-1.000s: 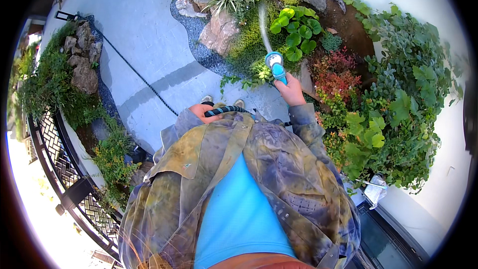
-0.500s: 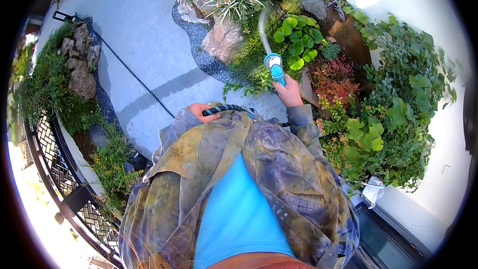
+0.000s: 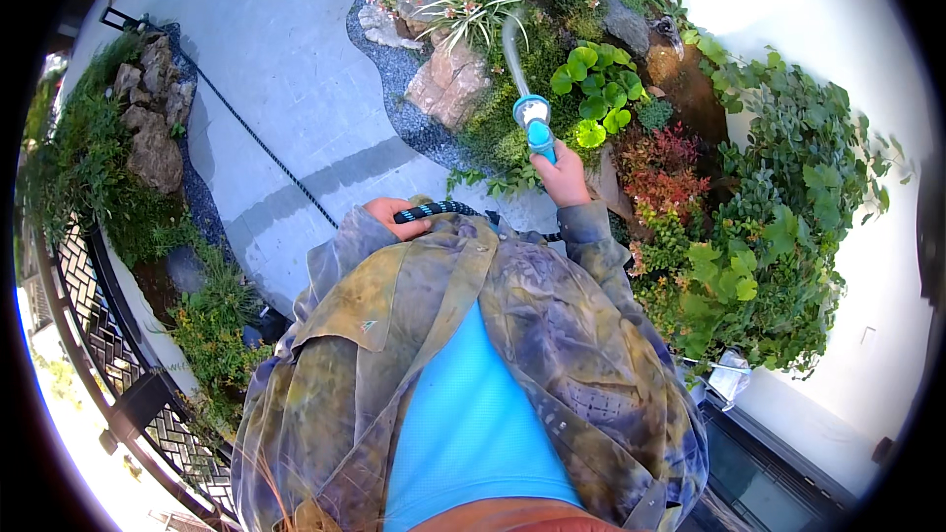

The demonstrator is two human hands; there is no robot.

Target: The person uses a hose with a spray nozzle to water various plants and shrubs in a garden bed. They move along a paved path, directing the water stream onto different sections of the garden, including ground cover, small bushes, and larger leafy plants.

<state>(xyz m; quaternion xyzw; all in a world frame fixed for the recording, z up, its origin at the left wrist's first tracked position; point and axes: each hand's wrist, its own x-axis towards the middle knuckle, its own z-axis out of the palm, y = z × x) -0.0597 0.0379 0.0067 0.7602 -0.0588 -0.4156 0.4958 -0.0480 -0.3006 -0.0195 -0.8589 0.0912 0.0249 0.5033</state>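
Note:
My right hand (image 3: 562, 174) is wrapped round the handle of a blue and white hose spray nozzle (image 3: 534, 116), held out over the planted bed. A stream of water (image 3: 511, 54) leaves its head and runs toward a spiky, striped-leaf plant (image 3: 480, 7). Low in front of my body, my left hand (image 3: 396, 219) grips a black hose with blue flecks (image 3: 440, 208). The hose trails away over the paving to the far left; part of it is hidden by my jacket.
Round-leaved plants (image 3: 598, 84), a pink rock (image 3: 449, 84) and red-leaved shrubs (image 3: 665, 172) fill the bed. A leafy vine (image 3: 788, 207) climbs beside the white wall (image 3: 867, 335). Grey paving (image 3: 286, 69) lies ahead, with another planted rock border (image 3: 153, 153) and a lattice fence (image 3: 99, 315) leftward.
The nozzle has swung slightly left in my right hand, and its water stream has shifted left relative to the round-leaved plants. My left hand keeps hold of the hose.

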